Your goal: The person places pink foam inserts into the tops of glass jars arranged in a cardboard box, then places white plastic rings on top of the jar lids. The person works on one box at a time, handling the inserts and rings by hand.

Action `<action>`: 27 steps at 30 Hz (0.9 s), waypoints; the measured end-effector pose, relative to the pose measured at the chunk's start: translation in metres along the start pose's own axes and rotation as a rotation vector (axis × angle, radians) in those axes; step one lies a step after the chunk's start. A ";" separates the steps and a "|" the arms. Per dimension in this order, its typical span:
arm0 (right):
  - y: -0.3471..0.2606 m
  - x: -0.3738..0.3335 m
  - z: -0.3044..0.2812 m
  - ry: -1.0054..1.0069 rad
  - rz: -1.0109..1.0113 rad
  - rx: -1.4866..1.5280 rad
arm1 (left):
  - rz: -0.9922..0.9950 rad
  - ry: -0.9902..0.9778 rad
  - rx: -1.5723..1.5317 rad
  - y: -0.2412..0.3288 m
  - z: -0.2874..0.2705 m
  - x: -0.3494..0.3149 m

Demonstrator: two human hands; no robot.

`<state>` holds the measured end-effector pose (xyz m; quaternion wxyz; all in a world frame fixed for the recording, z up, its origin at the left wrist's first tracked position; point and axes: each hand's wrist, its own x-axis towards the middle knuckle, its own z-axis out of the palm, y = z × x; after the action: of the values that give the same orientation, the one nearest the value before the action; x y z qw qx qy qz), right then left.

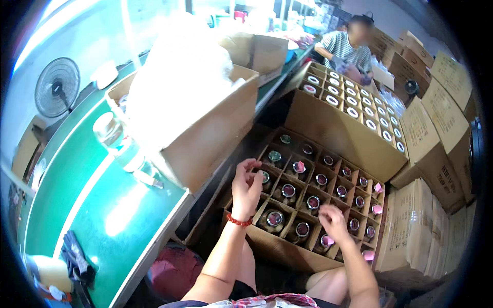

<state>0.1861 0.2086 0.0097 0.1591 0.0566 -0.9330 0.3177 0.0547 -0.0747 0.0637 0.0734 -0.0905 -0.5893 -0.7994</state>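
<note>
A divided cardboard box (308,257) stands open in front of me, with lidded glass jars (275,218) upright in its cells. Over its left side reaches my left hand (246,189), a red beaded bracelet at the wrist. Its fingers are curved and apart, beside a jar with a green-looking lid (264,177). My right hand (334,224) is above the front right cells, fingertips drawn together near a jar lid (313,202); whatever they may hold is hidden. Small pink pieces (377,209) lie on several lids, one (327,240) just below the right hand.
Behind stands a second divided box (339,120) of white-topped jars. On the green table (123,226) at left are a large box (215,123) with white plastic, a clear jar (108,128) and a dark glove (77,256). Cartons (411,226) line the right. A person (346,49) works beyond.
</note>
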 end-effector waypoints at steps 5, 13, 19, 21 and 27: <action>-0.015 -0.069 -0.009 0.048 0.436 0.400 | 0.369 -0.063 0.334 0.113 -0.048 -0.044; -0.026 -0.109 0.026 -0.006 0.417 0.511 | 0.122 0.040 0.489 0.146 -0.174 -0.155; -0.012 -0.145 0.057 0.015 0.458 0.476 | -0.926 -0.585 1.341 -0.001 -0.345 -0.305; -0.020 -0.148 0.058 0.009 0.437 0.428 | -0.951 -0.581 1.469 -0.050 -0.389 -0.354; -0.023 -0.158 0.064 -0.044 0.516 0.356 | -1.216 -0.213 1.311 -0.169 -0.456 -0.365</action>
<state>0.3225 0.1521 -0.0779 0.0405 -0.1483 -0.8495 0.5047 0.3449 -0.4571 -0.3100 -0.3802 0.2233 -0.8769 -0.1912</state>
